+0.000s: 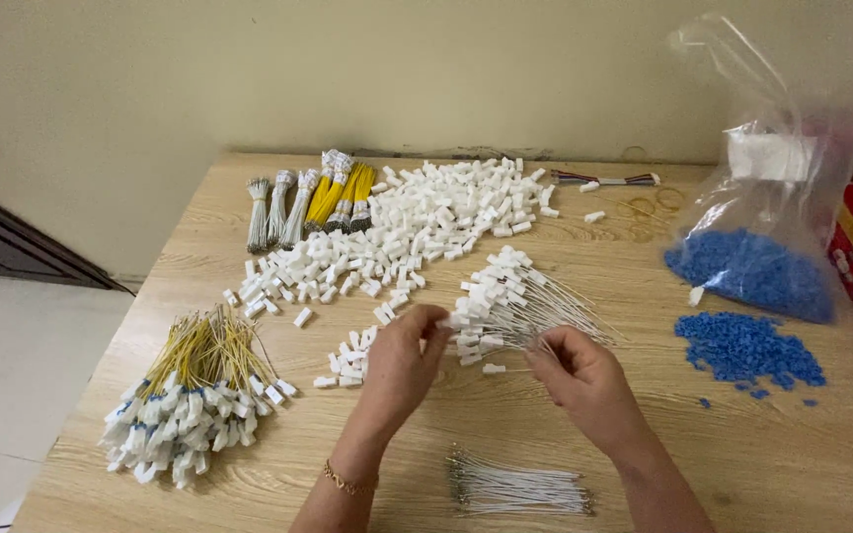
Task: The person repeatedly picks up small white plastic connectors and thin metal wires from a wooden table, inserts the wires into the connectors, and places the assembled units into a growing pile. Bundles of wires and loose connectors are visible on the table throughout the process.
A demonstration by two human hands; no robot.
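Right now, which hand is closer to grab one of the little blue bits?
Probably the right hand. It sits on the same side as the loose blue pieces and the bag of blue pieces. The left hand is farther off, pinching a white connector.

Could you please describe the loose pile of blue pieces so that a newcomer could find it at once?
Start at the clear plastic bag on the table's right side. Just below it, on the bare wood, lies the loose pile of blue pieces. Unlike the blue pieces inside the bag, these lie unbagged.

A clear bag of blue pellets (754, 271) stands beside bundled yellow wires (340, 197) on the table (792, 464).
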